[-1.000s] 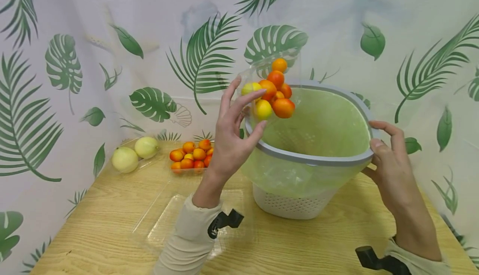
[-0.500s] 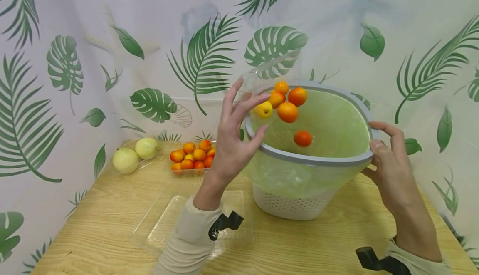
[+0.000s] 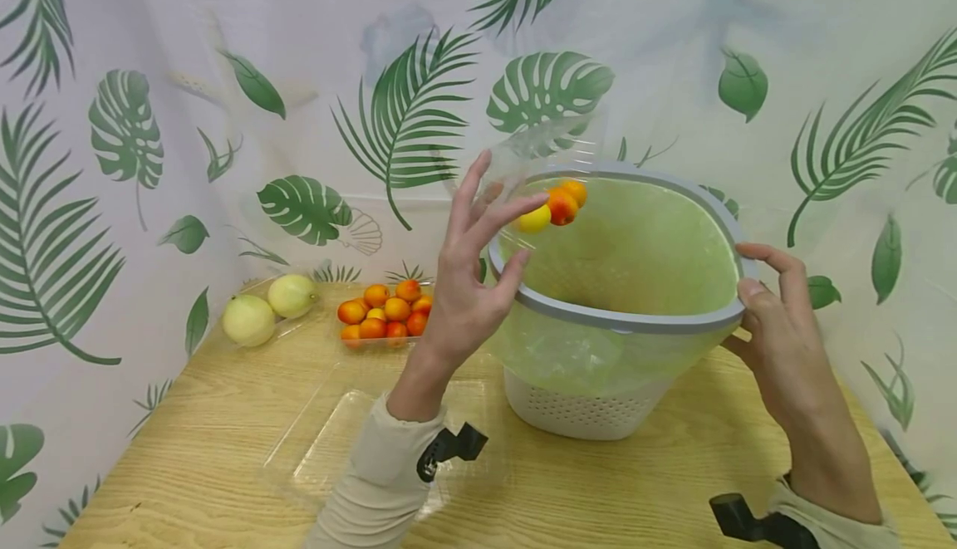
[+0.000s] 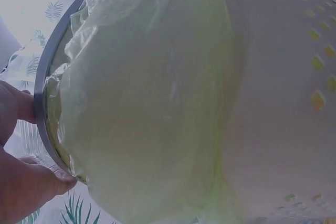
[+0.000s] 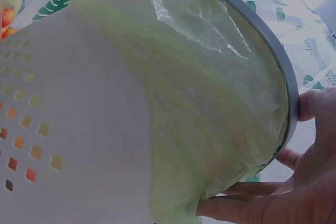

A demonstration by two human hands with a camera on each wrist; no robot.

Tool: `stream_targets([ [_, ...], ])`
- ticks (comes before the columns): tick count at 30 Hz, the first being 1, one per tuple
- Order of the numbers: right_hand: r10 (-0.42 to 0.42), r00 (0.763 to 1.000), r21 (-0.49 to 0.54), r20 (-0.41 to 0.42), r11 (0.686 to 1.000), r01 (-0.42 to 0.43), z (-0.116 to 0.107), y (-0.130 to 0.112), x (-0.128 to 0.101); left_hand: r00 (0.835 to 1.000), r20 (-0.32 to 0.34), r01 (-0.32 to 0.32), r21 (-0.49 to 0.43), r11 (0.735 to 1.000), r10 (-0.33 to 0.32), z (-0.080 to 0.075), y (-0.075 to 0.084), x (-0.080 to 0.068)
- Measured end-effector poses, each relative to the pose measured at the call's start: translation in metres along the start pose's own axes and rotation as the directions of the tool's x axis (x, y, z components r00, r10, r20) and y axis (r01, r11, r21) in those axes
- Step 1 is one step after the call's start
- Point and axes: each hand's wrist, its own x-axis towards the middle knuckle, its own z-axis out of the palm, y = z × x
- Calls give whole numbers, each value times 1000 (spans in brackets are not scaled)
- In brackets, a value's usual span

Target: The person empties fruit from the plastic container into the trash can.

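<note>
The work surface is a table point(image 3: 209, 449) of light wood with a visible grain, and behind it hangs a thin white curtain point(image 3: 314, 51) printed with green palm leaves. On the table a white perforated plastic bin point(image 3: 591, 412) stands tilted toward the person; it has a smooth grey rim and a thin, wrinkled green bag as liner point(image 3: 643, 250). The left hand point(image 3: 467, 283) holds a clear plastic box point(image 3: 538, 146) tipped over the rim, fingers spread and lightly curled; 3 small round fruits point(image 3: 557, 204) sit at its edge. The right hand point(image 3: 777, 325) grips the rim, thumb on top. Farther back lie 2 pale melons point(image 3: 269, 308) and a tray of orange fruits point(image 3: 385, 312).
</note>
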Motion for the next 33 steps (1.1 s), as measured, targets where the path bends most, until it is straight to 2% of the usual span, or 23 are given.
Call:
stream_targets([
  [13,11,1000,2,-5,1000,-11,1,0,0,999,11,-38,-10,999,38,0,1,2],
  [25,12,1000,31,-3,999,-12,1,0,1,1000,-1,8,26,1000,-8,-4,5,0],
  [33,13,1000,38,-13,999,-13,2,1,2,998,-58,15,-102,995,-21,-15,16,-4],
])
